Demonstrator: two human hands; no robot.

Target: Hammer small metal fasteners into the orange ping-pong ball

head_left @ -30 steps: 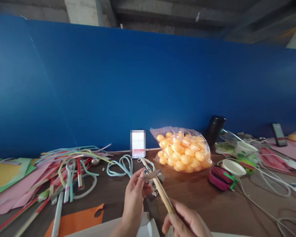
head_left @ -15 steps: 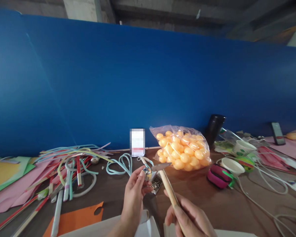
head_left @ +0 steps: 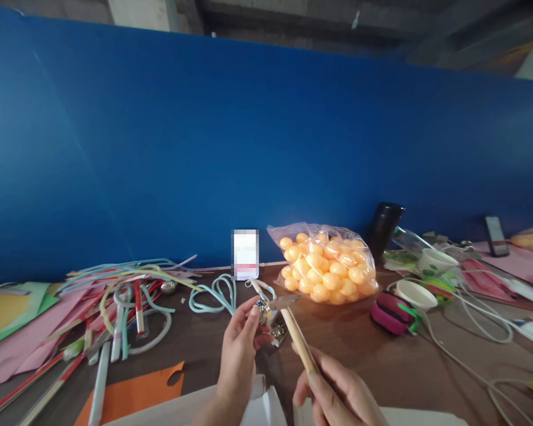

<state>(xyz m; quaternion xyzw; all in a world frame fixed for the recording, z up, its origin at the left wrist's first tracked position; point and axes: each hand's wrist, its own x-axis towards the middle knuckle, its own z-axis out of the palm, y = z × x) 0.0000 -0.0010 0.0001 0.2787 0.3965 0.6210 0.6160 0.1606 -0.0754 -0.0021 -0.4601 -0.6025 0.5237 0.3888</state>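
My left hand (head_left: 240, 343) pinches a small shiny metal bell-like ball (head_left: 262, 309) between thumb and fingers, held above the brown table (head_left: 364, 361). My right hand (head_left: 337, 396) grips the wooden handle of a small hammer (head_left: 298, 340). The hammer's metal head (head_left: 283, 302) touches the shiny ball from the right. Just below the ball sits a small clear packet of metal bits (head_left: 279, 331).
A clear bag of orange balls (head_left: 326, 269) lies behind the hands. Coloured strips and paper sheets (head_left: 115, 302) pile up at the left. A pink pouch (head_left: 393, 313), paper cups (head_left: 415, 294), a black cup (head_left: 384, 228), cables and a phone (head_left: 495, 235) lie at the right.
The hammer head drew back to the right, then came in again against the ball. Both hands stayed close to the same spot.
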